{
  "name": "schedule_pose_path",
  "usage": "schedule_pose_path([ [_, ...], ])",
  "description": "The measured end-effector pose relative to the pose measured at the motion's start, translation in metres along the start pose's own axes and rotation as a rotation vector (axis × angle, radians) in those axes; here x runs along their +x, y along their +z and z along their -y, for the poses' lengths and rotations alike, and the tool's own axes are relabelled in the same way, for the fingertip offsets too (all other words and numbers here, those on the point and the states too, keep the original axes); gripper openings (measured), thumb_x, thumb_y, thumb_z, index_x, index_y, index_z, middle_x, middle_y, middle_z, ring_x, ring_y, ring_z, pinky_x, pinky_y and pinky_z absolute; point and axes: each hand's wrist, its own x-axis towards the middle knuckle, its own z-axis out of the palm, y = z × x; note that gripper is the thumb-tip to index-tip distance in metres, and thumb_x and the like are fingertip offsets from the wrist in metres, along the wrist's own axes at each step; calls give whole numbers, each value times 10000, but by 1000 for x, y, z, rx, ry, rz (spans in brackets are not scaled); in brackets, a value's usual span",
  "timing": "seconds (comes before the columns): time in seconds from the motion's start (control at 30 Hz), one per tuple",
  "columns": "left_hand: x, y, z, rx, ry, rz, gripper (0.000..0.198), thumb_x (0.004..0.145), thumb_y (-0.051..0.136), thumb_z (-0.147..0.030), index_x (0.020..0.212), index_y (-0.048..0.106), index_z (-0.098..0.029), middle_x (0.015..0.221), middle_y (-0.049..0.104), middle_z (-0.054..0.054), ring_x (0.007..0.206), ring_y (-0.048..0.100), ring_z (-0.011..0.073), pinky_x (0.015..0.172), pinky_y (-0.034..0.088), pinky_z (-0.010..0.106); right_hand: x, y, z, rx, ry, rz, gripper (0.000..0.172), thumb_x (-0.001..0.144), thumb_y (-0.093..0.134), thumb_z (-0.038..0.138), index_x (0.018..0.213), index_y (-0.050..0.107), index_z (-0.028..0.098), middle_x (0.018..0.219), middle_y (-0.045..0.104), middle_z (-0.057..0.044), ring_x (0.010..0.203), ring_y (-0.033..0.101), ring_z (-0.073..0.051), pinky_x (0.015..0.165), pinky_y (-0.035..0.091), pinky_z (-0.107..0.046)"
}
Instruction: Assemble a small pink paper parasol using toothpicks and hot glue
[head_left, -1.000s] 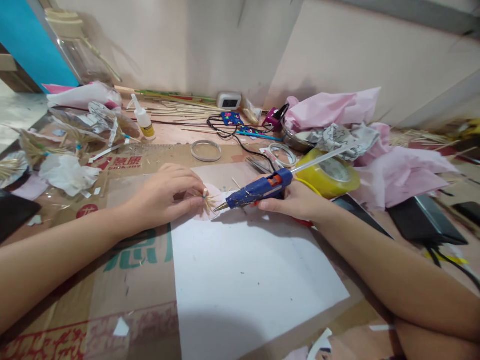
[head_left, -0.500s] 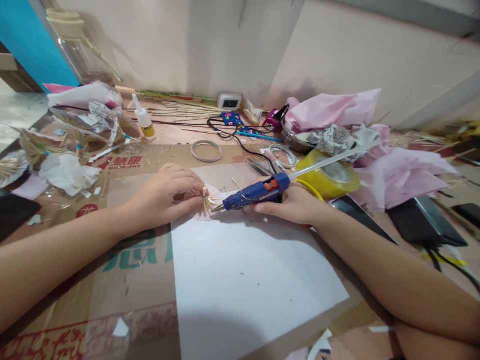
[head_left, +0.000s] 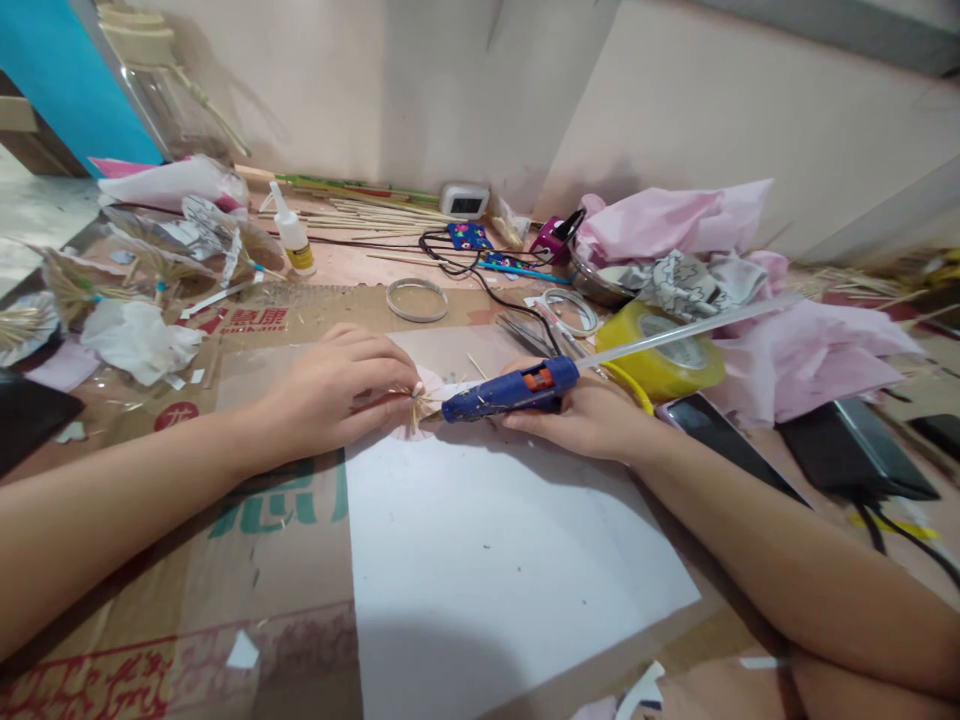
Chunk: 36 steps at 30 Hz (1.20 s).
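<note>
My left hand (head_left: 349, 390) pinches a small bundle of thin wooden sticks (head_left: 415, 408), tied near its top and fanned out below. Under the fan lies a round piece of pale pink paper (head_left: 405, 431), partly covered by my fingers. In my right hand (head_left: 600, 415) is a blue hot glue gun (head_left: 510, 388), with a long clear glue stick (head_left: 675, 332) sticking out of its back. The gun's nozzle points left and is at the fanned sticks; whether it touches them I cannot tell. Beneath both hands lies a white sheet of paper (head_left: 510, 560).
Cardboard (head_left: 277, 580) covers the table. Behind stand a glue bottle (head_left: 292, 230), a metal ring (head_left: 417, 300) and a small white device (head_left: 463, 201). Yellow tape (head_left: 660, 350), pink paper (head_left: 675, 225) and a phone (head_left: 731, 450) lie right. Several finished stick fans (head_left: 161, 265) lie left.
The glue gun has shifted slightly, its nozzle now lower among the sticks. My left fingers have closed further around the bundle, which sits a little to the right.
</note>
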Motion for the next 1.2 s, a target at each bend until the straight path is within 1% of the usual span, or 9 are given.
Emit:
schedule_pose_path([
  [0.17,0,0,0,-1,-27,10,224,933,477,-322,919,664,-200,1006,679,38,941,608,177,863,366,326,0,0,0,-14,-8,7,319,804,569,463,896,710,192,769,711,-21,715,649,-183,685,508,-271],
  [0.33,0,0,-1,3,-13,1,207,933,489,-309,934,661,-194,1006,675,39,947,606,180,860,368,324,0,0,0,-37,-7,3,339,807,553,492,882,712,201,771,711,-19,711,648,-186,671,510,-270],
  [0.47,0,0,-1,-1,-17,2,214,934,483,-310,922,663,-194,1004,675,40,947,608,181,864,368,325,0,0,3,-54,1,-15,323,800,562,473,899,714,206,744,704,-11,690,643,-180,664,506,-260],
  [0.63,0,-1,-2,1,-31,19,226,935,473,-323,935,663,-200,1013,676,42,954,605,180,871,366,329,0,0,6,-54,1,-28,306,794,573,449,895,721,201,775,718,-14,725,651,-183,691,509,-255],
  [0.9,0,-1,-2,-2,-43,36,227,931,472,-330,940,659,-201,1016,677,46,956,607,185,873,362,335,0,-1,6,-45,28,-6,298,796,583,452,901,722,210,809,726,-21,750,658,-199,708,519,-276],
  [1.03,0,0,-1,2,-22,13,213,932,478,-311,934,657,-197,1000,678,44,948,611,182,854,360,329,-1,0,7,-44,-19,-35,240,801,596,403,888,704,207,785,714,-17,719,647,-188,698,507,-274],
  [1.2,1,-1,-2,-4,-46,43,203,922,481,-300,903,655,-198,1000,683,42,957,607,183,863,357,323,-6,-2,6,-67,-157,-76,224,815,601,366,870,670,161,705,664,-28,603,594,-154,551,441,-247],
])
